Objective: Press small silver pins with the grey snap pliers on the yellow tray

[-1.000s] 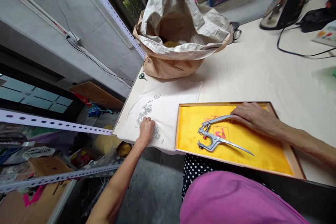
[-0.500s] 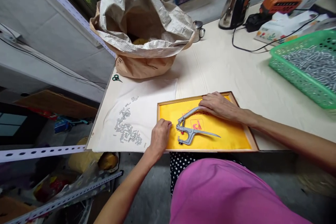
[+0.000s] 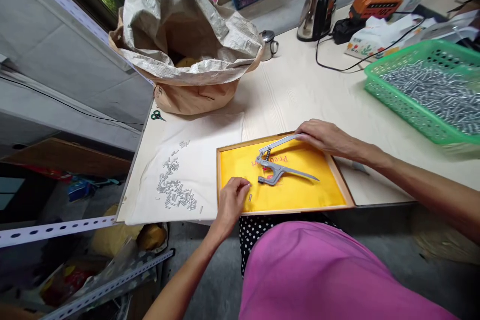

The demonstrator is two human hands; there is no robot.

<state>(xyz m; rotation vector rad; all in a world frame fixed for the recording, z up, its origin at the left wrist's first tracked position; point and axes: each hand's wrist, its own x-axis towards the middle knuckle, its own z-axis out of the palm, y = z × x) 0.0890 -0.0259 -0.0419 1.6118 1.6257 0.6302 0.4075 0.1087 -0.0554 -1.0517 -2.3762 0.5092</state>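
My left hand rests on the front left corner of a yellow-lined wooden tray, fingers curled; a small metal pin lies just right of its fingertips. My right hand grips the upper handle of grey metal press pliers, which are tilted up off the yellow lining. Left of the tray, several small metal pins lie scattered on a white cloth.
A big paper sack stands behind the cloth, small green scissors beside it. A green basket full of metal pins sits at the right. A steel kettle, a metal cup and cables lie at the back. Perforated metal shelving is lower left.
My left hand went from the pins on the cloth to the tray's front corner. My right hand has lifted and shifted the pliers toward the tray's back. The view swung right.
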